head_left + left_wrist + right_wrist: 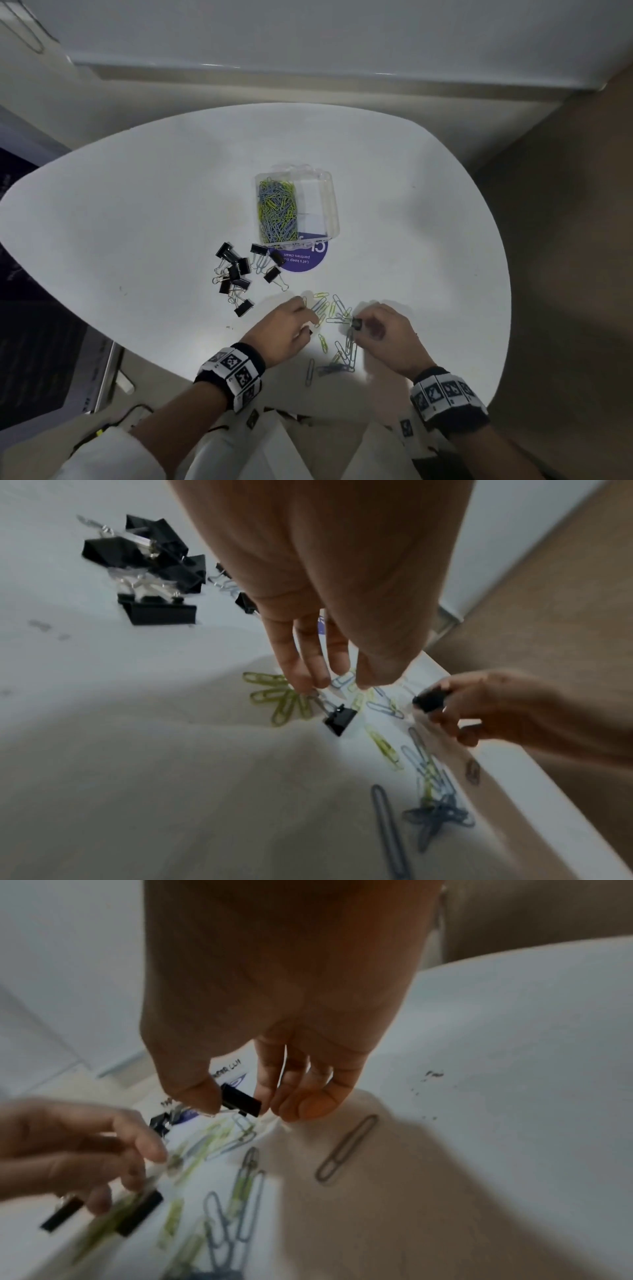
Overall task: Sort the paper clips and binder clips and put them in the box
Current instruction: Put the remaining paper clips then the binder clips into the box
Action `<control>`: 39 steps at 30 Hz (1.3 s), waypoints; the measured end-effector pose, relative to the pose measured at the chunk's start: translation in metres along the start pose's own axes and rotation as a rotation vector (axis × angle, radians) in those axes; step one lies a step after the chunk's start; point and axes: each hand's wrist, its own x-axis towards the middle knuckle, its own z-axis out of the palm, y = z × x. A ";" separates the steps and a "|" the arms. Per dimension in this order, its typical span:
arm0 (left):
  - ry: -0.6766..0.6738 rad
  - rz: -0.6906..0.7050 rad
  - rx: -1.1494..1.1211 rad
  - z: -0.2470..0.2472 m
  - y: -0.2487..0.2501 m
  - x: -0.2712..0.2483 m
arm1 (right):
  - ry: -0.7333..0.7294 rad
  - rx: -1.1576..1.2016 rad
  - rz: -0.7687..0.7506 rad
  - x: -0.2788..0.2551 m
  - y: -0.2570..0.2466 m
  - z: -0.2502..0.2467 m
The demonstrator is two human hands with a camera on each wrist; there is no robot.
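A clear plastic box (327,205) stands mid-table, its left compartment filled with yellow and blue paper clips (277,212). Black binder clips (236,270) lie heaped to its left front. Loose paper clips (330,310) are scattered at the near edge between my hands. My left hand (305,329) pinches the wire handle of a small black binder clip (341,719), which hangs just over the table. My right hand (359,325) pinches another small black binder clip (241,1100) between thumb and fingers above the loose clips.
A purple round sticker (305,258) lies on the white table (137,212) under the box's near end. More paper clips (334,363) lie close to the table's front edge. A wall and ledge run behind the table; brown floor lies to the right.
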 end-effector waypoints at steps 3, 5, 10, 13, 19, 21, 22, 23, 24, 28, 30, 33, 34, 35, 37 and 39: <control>-0.159 0.031 0.185 -0.002 -0.004 0.000 | 0.025 0.112 0.020 0.003 -0.003 0.007; -0.234 0.069 0.317 -0.001 -0.006 0.000 | 0.003 0.150 0.060 0.006 -0.004 0.011; -0.150 0.104 0.407 -0.001 -0.014 -0.004 | -0.017 0.247 0.116 0.019 -0.023 0.024; -0.194 0.149 0.397 -0.004 -0.013 -0.006 | -0.003 0.259 0.138 0.029 -0.032 0.031; -0.150 0.309 0.504 0.006 0.000 -0.001 | 0.022 0.201 0.141 0.036 -0.034 0.030; -0.090 0.331 0.511 0.008 0.002 -0.003 | 0.019 0.197 0.129 0.032 -0.031 0.030; -0.062 0.342 0.513 0.008 0.003 -0.005 | 0.020 0.192 0.127 0.030 -0.029 0.029; -0.048 0.339 0.496 0.006 0.004 -0.008 | 0.023 0.183 0.130 0.028 -0.028 0.028; -0.033 0.329 0.477 0.005 0.004 -0.012 | 0.030 0.173 0.139 0.026 -0.026 0.027; -0.006 0.187 0.457 0.003 -0.015 -0.028 | 0.038 0.132 0.156 0.016 -0.023 0.024; 0.001 0.136 0.437 0.007 -0.024 -0.034 | 0.028 0.155 0.173 0.013 -0.022 0.026; 0.007 0.113 0.454 0.010 -0.029 -0.035 | 0.021 0.178 0.160 0.011 -0.022 0.030; 0.012 0.129 0.452 0.010 -0.029 -0.035 | 0.021 0.183 0.156 0.011 -0.022 0.032; 0.012 0.146 0.439 0.008 -0.028 -0.035 | 0.019 0.185 0.153 0.012 -0.023 0.034; -0.002 0.165 0.441 0.005 -0.025 -0.035 | 0.016 0.174 0.150 0.015 -0.022 0.037; 0.007 0.164 0.470 0.006 -0.023 -0.036 | 0.011 0.167 0.138 0.016 -0.022 0.039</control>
